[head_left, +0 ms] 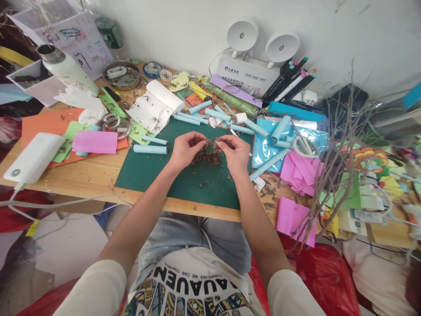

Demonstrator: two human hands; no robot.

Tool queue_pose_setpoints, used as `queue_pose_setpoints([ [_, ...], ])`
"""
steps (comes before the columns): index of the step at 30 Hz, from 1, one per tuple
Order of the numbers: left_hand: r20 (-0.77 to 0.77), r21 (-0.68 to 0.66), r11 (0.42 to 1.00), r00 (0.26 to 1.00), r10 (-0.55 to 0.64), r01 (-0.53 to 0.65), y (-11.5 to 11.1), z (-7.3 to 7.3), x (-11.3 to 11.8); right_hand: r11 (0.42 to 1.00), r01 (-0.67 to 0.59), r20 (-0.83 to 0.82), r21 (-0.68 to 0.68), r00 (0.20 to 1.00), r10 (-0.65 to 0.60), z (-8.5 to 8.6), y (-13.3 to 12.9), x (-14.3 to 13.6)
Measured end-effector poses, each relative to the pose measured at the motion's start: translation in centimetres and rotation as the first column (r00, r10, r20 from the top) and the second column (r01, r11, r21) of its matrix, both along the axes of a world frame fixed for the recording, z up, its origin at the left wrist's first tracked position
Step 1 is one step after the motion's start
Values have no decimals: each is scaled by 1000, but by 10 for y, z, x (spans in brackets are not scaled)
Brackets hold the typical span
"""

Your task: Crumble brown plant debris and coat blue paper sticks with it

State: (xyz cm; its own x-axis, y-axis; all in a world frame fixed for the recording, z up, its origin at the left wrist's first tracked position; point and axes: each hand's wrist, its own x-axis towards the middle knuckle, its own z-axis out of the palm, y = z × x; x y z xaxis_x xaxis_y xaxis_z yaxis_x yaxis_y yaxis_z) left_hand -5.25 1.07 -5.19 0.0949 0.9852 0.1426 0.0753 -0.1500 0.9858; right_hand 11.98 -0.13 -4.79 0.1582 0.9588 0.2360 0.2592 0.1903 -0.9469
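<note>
- The wooden table (88,177) lies under the green mat (204,194).
- Above the mat, left fingers (200,142) and right fingers (222,144) pinch bits of brown crumbly material (210,157).
- More of it lies heaped on the mat.

Cutting mat (148,171) deep green. Paper tubes (150,149) pale blue. Crumbled bits (206,156) dark brown. Power bank (34,157) plain white. Folded paper (94,142) pinkish purple. Shirt (197,281) white, black lettering, blue-and-yellow geometric print. Wall (184,30) off-white.
</note>
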Motion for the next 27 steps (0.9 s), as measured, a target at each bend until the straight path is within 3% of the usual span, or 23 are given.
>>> queue_pose_setpoints([
  [5,28,-17,998,998,-59,59,-4,2,3,994,-110,89,27,990,107,7,-5,-5],
  [14,-43,0,1000,999,15,-15,-2,4,-2,999,37,-36,-22,999,-38,-1,1,-3],
  [19,-12,31,998,998,-58,59,-2,2,0,999,-38,-49,13,998,38,3,-3,-6],
  [22,-92,45,998,995,-35,39,-2,-1,1,996,-90,-45,15,995,90,7,-5,-9],
  [27,-301,149,989,953,37,9,0,0,-6,998,8,-72,-56,997,-12,4,-2,-4],
])
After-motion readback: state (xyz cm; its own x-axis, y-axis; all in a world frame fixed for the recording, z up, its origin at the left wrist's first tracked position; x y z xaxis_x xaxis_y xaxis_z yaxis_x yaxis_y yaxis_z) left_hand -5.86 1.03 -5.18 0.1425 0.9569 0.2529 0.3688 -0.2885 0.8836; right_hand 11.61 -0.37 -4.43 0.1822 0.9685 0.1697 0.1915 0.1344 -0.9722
